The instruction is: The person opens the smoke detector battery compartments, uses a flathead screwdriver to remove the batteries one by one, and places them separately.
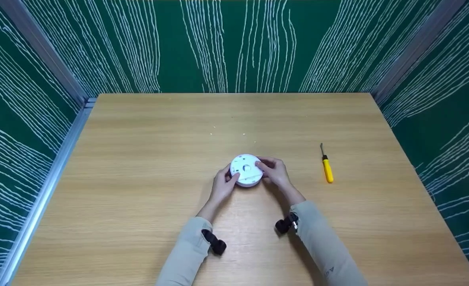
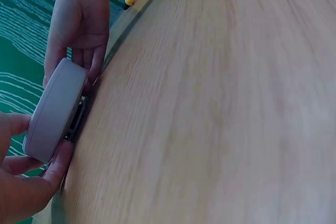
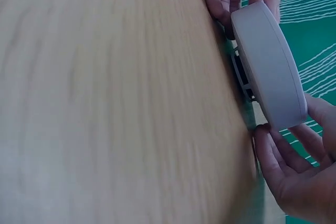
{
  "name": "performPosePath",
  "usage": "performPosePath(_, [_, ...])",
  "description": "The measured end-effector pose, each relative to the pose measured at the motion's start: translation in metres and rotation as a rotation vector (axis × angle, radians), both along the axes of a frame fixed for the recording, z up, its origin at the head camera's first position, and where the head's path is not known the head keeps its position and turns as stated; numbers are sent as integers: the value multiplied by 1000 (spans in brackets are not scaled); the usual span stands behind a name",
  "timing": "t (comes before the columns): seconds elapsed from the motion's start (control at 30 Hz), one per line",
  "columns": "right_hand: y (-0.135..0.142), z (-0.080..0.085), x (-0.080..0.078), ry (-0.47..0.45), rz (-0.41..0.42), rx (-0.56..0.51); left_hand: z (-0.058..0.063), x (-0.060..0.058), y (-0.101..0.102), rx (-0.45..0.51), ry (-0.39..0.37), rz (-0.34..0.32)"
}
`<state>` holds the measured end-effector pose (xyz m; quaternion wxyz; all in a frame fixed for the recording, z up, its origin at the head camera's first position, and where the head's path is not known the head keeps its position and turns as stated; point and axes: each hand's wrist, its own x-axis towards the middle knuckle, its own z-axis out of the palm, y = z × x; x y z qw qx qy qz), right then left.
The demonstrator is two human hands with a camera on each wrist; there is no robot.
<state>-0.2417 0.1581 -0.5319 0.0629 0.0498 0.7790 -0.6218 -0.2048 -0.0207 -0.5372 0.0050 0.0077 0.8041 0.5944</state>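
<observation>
Both hands hold a round white plastic device (image 1: 247, 178), which looks like a smoke detector, above the middle of the table. Its flat face with small slots and a central hole is turned up, and a dark vented part shows beneath its pale side (image 2: 55, 108). My left hand (image 1: 222, 184) grips the left edge, thumb on the upper face and fingers under the rim. On the right edge, my right hand (image 1: 276, 171) pinches in the same way, its thumb on top. In the right wrist view the device (image 3: 270, 66) sits between both hands' fingertips.
A screwdriver (image 1: 327, 169) with a yellow handle lies on the wooden table (image 1: 139, 159), right of the hands. Several tiny white bits (image 1: 244, 134) are scattered beyond the device. Green panels (image 1: 171, 47) with white wavy lines stand around the table, with a metal rail (image 1: 51, 182) at left.
</observation>
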Motion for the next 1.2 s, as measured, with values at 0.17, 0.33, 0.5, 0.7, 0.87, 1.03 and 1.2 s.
performPosePath(0.17, [1,5,1,38,29,29,0,-2,-1,-22,27,13])
performPosePath(0.33, [3,11,2,90,46,39,-1,-3,-2,19,4,31])
performPosePath(0.5, [4,16,3,170,96,102,-3,-2,-1,79,-7,25])
performPosePath(0.7, [1,35,13,246,206,164,11,6,-3,143,29,-54])
performPosePath(0.87, [1,34,11,332,313,170,6,2,-2,184,39,-102])
performPosePath(1.03, [3,23,2,345,391,258,-5,-3,-1,139,47,-125])
performPosePath(1.2, [2,24,-1,343,452,350,-5,-2,-1,106,42,-137])
